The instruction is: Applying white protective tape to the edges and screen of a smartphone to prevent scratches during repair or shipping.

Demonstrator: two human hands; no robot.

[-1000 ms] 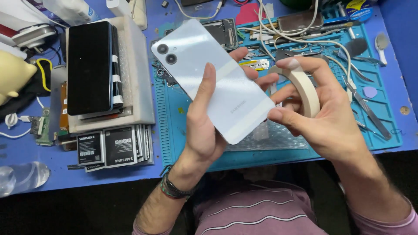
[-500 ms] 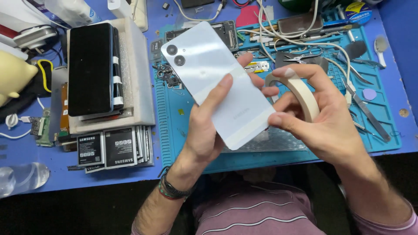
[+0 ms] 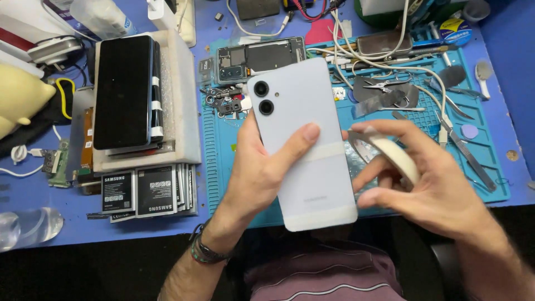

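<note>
From the head camera, your left hand (image 3: 262, 167) is wrapped around the pale blue phone (image 3: 304, 145), back side up, thumb pressed across a strip of tape on its rear cover; the phone hangs over the near edge of the teal work mat (image 3: 496, 184). Your right hand (image 3: 429, 184) is half closed, fingers hooked through a roll of cream tape (image 3: 393, 159) just right of the phone. Only the thumb pins that strip, so a tug from the roll could peel it or skew it. The phone is held one-handed over the table's near edge: a slip could drop it into your lap or onto the loose screws (image 3: 223, 100) farther back.
</note>
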